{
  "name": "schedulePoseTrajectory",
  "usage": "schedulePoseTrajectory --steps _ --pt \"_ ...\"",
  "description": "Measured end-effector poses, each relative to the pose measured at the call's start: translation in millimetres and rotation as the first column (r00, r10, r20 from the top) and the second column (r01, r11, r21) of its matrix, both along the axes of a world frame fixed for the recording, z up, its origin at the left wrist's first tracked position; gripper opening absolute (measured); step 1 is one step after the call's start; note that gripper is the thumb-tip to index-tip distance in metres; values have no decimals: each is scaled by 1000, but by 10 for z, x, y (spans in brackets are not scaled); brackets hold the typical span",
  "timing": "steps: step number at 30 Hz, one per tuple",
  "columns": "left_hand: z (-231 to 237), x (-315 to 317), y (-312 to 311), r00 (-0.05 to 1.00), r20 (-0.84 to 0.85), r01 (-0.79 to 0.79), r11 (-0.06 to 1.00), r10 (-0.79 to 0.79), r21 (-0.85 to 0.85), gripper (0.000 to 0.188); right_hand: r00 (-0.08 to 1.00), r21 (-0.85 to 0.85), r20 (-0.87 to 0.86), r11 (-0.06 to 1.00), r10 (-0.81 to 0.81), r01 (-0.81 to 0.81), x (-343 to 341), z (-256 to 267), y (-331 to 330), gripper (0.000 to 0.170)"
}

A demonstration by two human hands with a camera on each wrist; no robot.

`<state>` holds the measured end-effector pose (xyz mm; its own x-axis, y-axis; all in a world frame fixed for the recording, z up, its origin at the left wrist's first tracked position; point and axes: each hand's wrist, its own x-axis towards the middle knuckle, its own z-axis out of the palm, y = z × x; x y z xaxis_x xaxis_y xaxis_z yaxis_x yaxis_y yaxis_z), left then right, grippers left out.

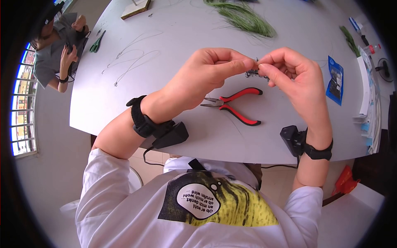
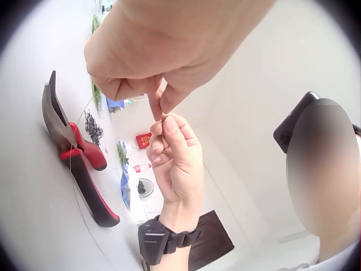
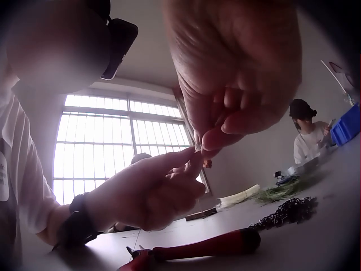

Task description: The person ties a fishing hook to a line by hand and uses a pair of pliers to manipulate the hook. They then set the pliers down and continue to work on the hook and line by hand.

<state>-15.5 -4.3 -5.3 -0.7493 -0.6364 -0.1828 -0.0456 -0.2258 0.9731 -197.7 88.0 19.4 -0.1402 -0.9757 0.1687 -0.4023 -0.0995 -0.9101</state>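
Looks like fine fingertip work: my left hand (image 1: 206, 72) and right hand (image 1: 297, 78) pinch a tiny piece (image 3: 197, 148), too small to identify, above the table (image 1: 178, 37) near dark bits (image 3: 287, 213), so next probably needs steady tips, pliers (image 1: 225, 101) untouched.

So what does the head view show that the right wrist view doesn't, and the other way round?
Only head: green scissors and a blue pouch.

Only right wrist: a person in white across the room, and the ceiling.

Both: the red pliers, dark pile, green strands, barred window, and the left hand and right hand meeting at the fingertips, pinching something too small to name.
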Motion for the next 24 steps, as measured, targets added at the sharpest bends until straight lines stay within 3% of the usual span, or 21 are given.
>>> schedulePoseTrajectory --steps 3,16,19,22,24 --pt "20 3 -3 1000 2 13 1000 -13 -1 24 997 26 -72 1000 4 -2 -18 15 12 6" --pt "22 -19 27 1000 22 16 992 -19 126 21 995 188 -98 982 20 -1 -271 38 7 9" --pt "-9 -3 15 998 40 50 989 -56 141 21 905 154 -420 978 -63 139 -676 -50 14 14" --pt "-40 -3 3 996 38 69 986 -76 150 20 814 186 -579 966 -41 182 -837 -152 23 14" --pt "-42 7 3 996 37 70 986 -76 150 20 852 212 -523 969 2 128 -795 -226 -41 13"
